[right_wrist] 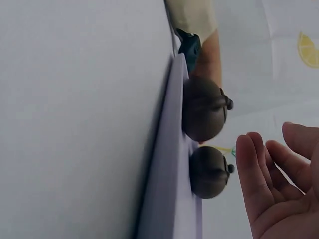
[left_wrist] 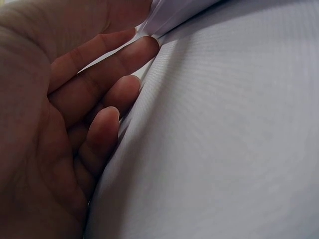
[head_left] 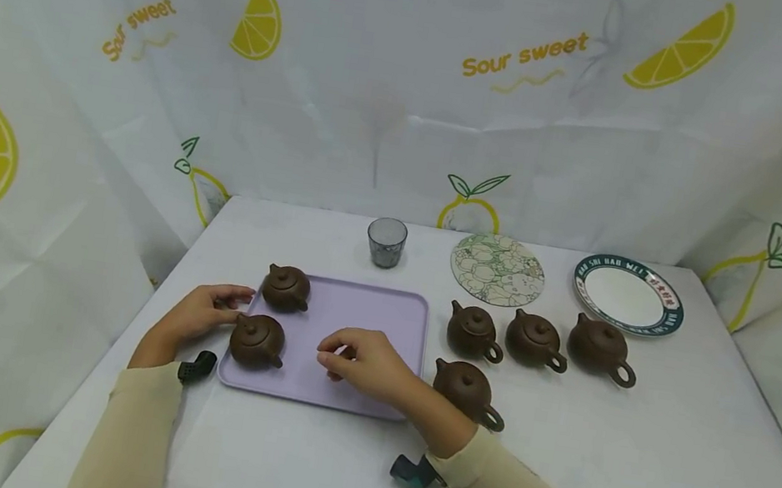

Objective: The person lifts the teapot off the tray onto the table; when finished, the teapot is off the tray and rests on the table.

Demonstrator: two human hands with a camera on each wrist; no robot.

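Note:
A lilac tray (head_left: 344,304) lies on the white table, with two brown teapots on its left side. My left hand (head_left: 197,314) rests at the tray's left rim, beside the front teapot (head_left: 257,341); the rear teapot (head_left: 286,289) stands just behind. In the left wrist view, loosely bent fingers (left_wrist: 99,84) of that hand lie by the tray's edge. Over the middle of the tray hovers my right hand (head_left: 369,363), holding nothing. The right wrist view shows that hand (right_wrist: 279,184) with thumb and fingers apart, away from both teapots.
Right of the tray stand a teapot (head_left: 464,386) near my right forearm and, behind it, three more in a row, the middle teapot (head_left: 534,339) among them. Farther back are a grey glass (head_left: 387,243), a round patterned mat (head_left: 497,270) and a green-rimmed plate (head_left: 628,295).

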